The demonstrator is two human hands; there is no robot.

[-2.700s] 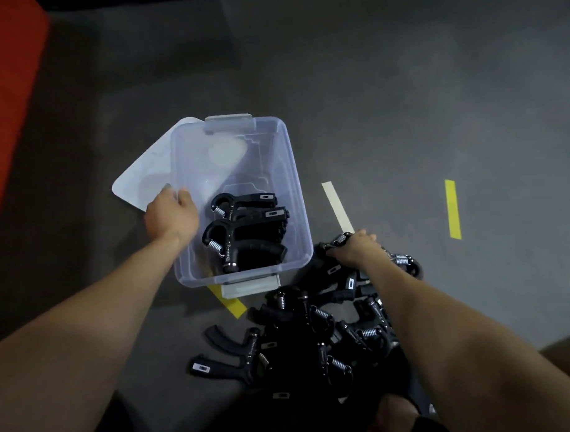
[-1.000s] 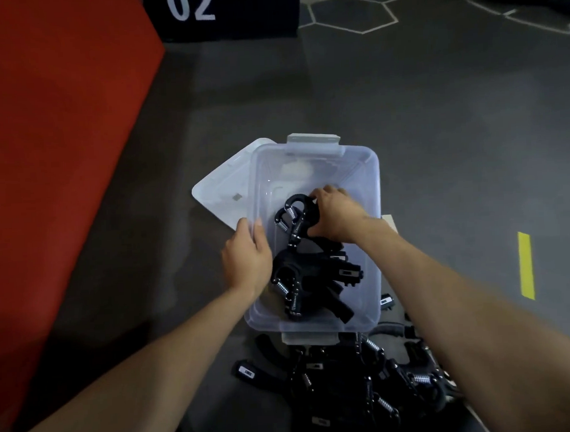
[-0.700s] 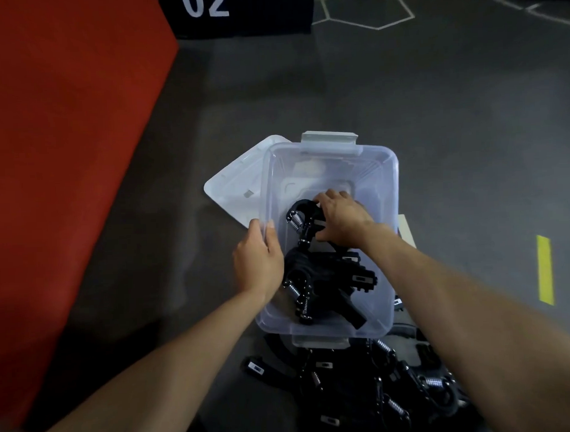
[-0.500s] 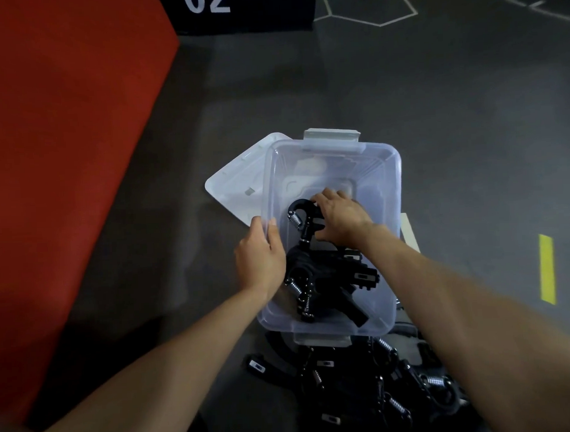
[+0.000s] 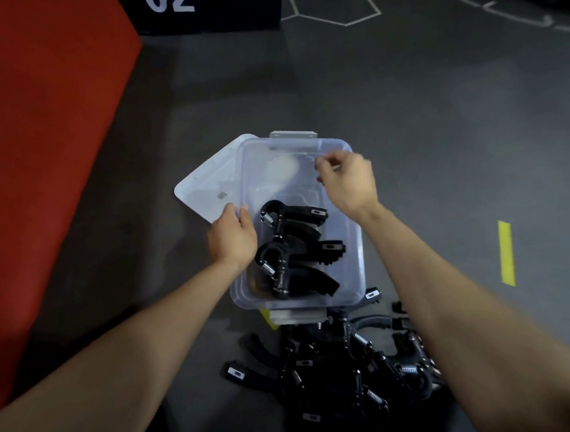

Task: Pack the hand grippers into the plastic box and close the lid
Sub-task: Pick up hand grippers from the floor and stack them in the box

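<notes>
A clear plastic box [image 5: 353, 265] stands on the grey floor with black hand grippers [image 5: 298, 251] lying inside, in its near half. My left hand [image 5: 234, 238] grips the box's left rim. My right hand [image 5: 347, 181] hovers above the far right part of the box, fingers loosely curled and holding nothing. The translucent lid [image 5: 208, 183] lies flat on the floor, partly under the box's far left corner. A pile of several black hand grippers [image 5: 341, 372] lies on the floor just in front of the box, between my forearms.
A red mat [image 5: 45, 133] covers the floor on the left. A dark block with white numerals [image 5: 205, 8] stands at the far end. A yellow tape strip [image 5: 506, 253] marks the floor on the right.
My right hand has let go of the hand gripper it set in the box and has lifted up and toward the far right rim. My left hand stays on the left rim.
</notes>
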